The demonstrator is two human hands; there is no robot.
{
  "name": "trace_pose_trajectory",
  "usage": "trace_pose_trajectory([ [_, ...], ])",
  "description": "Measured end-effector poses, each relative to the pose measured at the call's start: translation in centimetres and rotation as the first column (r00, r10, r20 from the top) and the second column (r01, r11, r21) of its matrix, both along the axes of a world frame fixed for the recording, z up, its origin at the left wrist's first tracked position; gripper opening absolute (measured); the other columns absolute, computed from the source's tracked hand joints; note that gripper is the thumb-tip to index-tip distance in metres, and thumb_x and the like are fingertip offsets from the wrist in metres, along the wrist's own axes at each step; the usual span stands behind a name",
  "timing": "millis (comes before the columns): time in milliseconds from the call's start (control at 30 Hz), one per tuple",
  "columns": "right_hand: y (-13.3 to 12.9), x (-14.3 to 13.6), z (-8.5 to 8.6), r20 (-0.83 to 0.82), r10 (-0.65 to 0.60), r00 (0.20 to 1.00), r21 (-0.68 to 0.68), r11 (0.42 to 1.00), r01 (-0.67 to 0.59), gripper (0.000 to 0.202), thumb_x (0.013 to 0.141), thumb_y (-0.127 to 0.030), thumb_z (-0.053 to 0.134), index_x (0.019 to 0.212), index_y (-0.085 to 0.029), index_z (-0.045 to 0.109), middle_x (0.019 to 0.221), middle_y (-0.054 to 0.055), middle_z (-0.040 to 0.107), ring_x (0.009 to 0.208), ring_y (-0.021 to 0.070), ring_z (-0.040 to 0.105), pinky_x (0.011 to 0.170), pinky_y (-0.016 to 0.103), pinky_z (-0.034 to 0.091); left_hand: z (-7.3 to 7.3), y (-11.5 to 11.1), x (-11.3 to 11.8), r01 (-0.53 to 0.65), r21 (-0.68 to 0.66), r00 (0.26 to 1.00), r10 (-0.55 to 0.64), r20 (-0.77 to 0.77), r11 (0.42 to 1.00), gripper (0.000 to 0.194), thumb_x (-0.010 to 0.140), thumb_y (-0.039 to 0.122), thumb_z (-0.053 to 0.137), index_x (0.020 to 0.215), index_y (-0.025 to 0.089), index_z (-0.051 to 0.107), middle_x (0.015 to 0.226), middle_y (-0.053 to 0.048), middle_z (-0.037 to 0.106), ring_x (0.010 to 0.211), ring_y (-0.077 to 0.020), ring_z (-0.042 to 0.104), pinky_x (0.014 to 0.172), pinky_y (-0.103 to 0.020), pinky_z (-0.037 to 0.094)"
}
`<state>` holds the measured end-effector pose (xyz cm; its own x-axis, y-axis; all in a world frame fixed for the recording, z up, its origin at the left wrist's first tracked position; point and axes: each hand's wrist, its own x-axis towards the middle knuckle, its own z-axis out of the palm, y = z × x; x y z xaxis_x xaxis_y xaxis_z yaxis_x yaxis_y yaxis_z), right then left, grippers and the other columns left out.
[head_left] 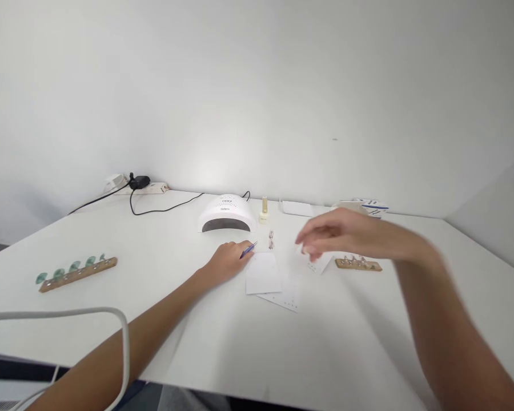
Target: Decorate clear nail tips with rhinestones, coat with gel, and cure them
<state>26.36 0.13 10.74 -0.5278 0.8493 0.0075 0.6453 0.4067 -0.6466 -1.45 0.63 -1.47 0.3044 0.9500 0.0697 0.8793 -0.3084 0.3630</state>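
Note:
My left hand rests on the table, closed around slim blue tweezers whose fine metal tip points up and to the right. Just right of it lies a blank white card, overlapping a second card with small dots on it. My right hand is raised above the table, smeared by motion, with thumb and fingers drawn together. Something thin and pale shows at its fingertips, too blurred to name. Below this hand is another dotted card. Two small shiny clear pieces stand between the hands.
A white nail lamp and a polish bottle stand at the back. Wooden strips hold green nail tips at left and clear ones at right. A power strip trails black cords. A white cable crosses the near left.

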Motion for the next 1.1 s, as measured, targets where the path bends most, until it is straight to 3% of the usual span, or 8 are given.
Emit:
trace_pose_trajectory([
  [67, 1.6, -1.2, -1.3, 0.079, -0.023, 0.997, -0.105, 0.994, 0.032, 0.018, 0.078, -0.035, 0.064, 0.090, -0.024, 0.070, 0.084, 0.004, 0.071, 0.071, 0.0187, 0.065, 0.058, 0.027, 0.047, 0.0, 0.0, 0.0, 0.001, 0.003, 1.000, -0.001, -0.005, 1.000, 0.037, 0.092, 0.044, 0.032, 0.105, 0.025, 0.062, 0.083, -0.004, 0.067, 0.076, -0.0216, 0.061, 0.066, -0.030, 0.041],
  [200, 5.0, -3.4, -6.3, 0.077, -0.085, 0.993, -0.086, 0.992, 0.091, 0.014, 0.068, -0.021, 0.069, 0.082, -0.022, 0.070, 0.092, 0.005, 0.069, 0.077, 0.0193, 0.063, 0.060, 0.028, 0.045, 0.1, 0.0, 0.0, 0.009, -0.002, 1.000, -0.009, -0.024, 1.000, 0.037, 0.092, 0.043, 0.031, 0.102, 0.024, 0.061, 0.079, -0.004, 0.066, 0.075, -0.0213, 0.060, 0.064, -0.030, 0.039],
  [300, 5.9, -4.3, -9.5, 0.048, -0.111, 0.993, -0.094, 0.989, 0.115, 0.019, 0.065, -0.023, 0.071, 0.084, -0.022, 0.071, 0.097, 0.006, 0.067, 0.079, 0.0187, 0.061, 0.064, 0.028, 0.045, 0.1, -0.1, -0.1, 0.017, -0.016, 0.999, -0.017, -0.035, 1.000, 0.038, 0.092, 0.043, 0.029, 0.101, 0.024, 0.061, 0.077, -0.003, 0.065, 0.072, -0.0206, 0.058, 0.062, -0.029, 0.038],
  [367, 5.9, -4.6, -10.7, 0.021, -0.130, 0.991, -0.089, 0.987, 0.132, 0.021, 0.065, -0.025, 0.071, 0.086, -0.022, 0.071, 0.100, 0.007, 0.065, 0.081, 0.0184, 0.059, 0.065, 0.028, 0.044, 0.1, -0.1, 0.0, 0.022, -0.024, 0.999, -0.023, -0.038, 0.999, 0.037, 0.092, 0.043, 0.030, 0.102, 0.024, 0.060, 0.077, -0.003, 0.065, 0.072, -0.0207, 0.058, 0.062, -0.029, 0.038],
  [900, 5.7, -6.0, -12.4, -0.198, -0.135, 0.971, -0.054, 0.990, 0.127, 0.017, 0.071, -0.032, 0.062, 0.077, -0.018, 0.069, 0.084, 0.002, 0.067, 0.069, 0.0127, 0.050, 0.064, 0.027, 0.037, 0.2, -0.5, 0.4, 0.024, -0.002, 0.998, -0.024, 0.053, 1.000, 0.034, 0.092, 0.040, 0.034, 0.101, 0.023, 0.063, 0.069, 0.000, 0.064, 0.062, -0.0156, 0.054, 0.058, -0.027, 0.037],
  [1000, 5.8, -6.1, -12.7, -0.226, -0.163, 0.960, -0.058, 0.986, 0.154, 0.018, 0.071, -0.032, 0.063, 0.078, -0.017, 0.070, 0.081, 0.002, 0.067, 0.069, 0.0125, 0.051, 0.065, 0.027, 0.038, 0.5, -1.4, 0.9, 0.120, 0.009, 0.987, -0.120, 0.103, 0.993, 0.032, 0.092, 0.040, 0.037, 0.096, 0.023, 0.065, 0.074, 0.000, 0.066, 0.064, -0.0132, 0.055, 0.061, -0.025, 0.040],
  [1100, 5.9, -6.2, -12.7, -0.257, -0.194, 0.947, -0.064, 0.981, 0.184, 0.019, 0.069, -0.033, 0.065, 0.077, -0.017, 0.071, 0.077, 0.002, 0.066, 0.070, 0.0135, 0.053, 0.065, 0.028, 0.040, 0.3, -2.2, 1.4, 0.330, 0.003, 0.941, -0.329, 0.079, 0.944, 0.032, 0.092, 0.037, 0.039, 0.097, 0.024, 0.068, 0.073, 0.000, 0.066, 0.063, -0.0130, 0.056, 0.062, -0.025, 0.040],
])
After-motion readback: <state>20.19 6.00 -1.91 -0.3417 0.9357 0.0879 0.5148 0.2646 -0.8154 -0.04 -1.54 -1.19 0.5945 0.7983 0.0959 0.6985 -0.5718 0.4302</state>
